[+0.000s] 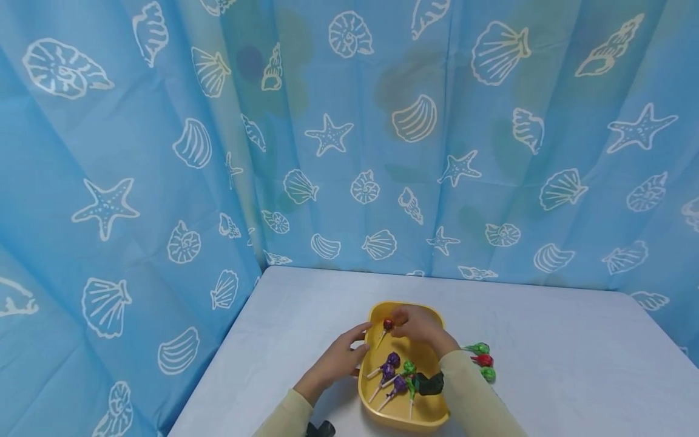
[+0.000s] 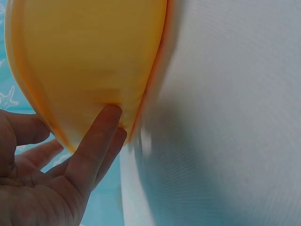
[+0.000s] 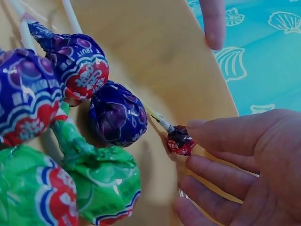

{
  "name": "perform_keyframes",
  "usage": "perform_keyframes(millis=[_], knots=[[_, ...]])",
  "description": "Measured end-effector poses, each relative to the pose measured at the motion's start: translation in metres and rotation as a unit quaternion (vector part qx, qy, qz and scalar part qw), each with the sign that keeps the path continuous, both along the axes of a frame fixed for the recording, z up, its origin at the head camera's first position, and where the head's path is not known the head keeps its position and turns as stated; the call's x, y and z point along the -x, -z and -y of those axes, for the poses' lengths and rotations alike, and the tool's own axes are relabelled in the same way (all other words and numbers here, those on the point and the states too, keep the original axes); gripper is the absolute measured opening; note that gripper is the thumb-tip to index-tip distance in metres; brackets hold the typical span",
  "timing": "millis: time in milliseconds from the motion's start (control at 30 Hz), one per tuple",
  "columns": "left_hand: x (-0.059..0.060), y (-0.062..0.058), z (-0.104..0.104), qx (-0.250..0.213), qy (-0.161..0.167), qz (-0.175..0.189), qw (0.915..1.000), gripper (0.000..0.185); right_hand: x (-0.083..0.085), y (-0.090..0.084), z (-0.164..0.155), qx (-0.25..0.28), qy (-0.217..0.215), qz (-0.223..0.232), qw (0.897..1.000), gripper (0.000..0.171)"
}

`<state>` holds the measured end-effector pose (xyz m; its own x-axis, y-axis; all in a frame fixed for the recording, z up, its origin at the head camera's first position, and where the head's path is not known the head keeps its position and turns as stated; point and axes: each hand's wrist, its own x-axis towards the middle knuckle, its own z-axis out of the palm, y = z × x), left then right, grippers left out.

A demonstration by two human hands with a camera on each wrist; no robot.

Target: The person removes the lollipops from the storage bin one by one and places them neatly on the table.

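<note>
A yellow tray (image 1: 431, 416) lies on the white table (image 1: 573, 364), with several purple lollipops (image 1: 390, 363) and a green lollipop (image 1: 408, 367) in it. My left hand (image 1: 363, 341) holds the tray's left rim, thumb over the edge. In the left wrist view its fingers (image 2: 101, 136) lie flat on the tray's outer wall (image 2: 89, 56). My right hand (image 1: 397, 325) hovers over the far end of the tray. There a small red lollipop (image 3: 180, 141) lies against the tray floor (image 3: 155, 56), touched by the relaxed thumb and forefinger of the right hand (image 3: 190, 146). Purple lollipops (image 3: 117, 113) and green lollipops (image 3: 106, 183) lie beside it.
Two green lollipops (image 1: 479, 348) and one red lollipop (image 1: 483, 360) lie on the table just right of the tray. A blue curtain with shell prints (image 1: 349, 152) closes off the back and the left side. Bare tabletop stretches to the right.
</note>
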<state>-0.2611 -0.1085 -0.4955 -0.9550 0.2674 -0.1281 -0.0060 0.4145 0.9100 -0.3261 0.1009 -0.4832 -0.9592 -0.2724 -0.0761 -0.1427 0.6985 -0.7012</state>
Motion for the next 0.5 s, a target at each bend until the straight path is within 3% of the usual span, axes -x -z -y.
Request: perform_keyframes(millis=[500], knots=[[0.0015, 0.0009, -0.0012, -0.010, 0.004, 0.003, 0.9999, 0.050, 0.0031, 0.0058, -0.0044, 0.024, -0.012, 0.006, 1.000, 0.038]])
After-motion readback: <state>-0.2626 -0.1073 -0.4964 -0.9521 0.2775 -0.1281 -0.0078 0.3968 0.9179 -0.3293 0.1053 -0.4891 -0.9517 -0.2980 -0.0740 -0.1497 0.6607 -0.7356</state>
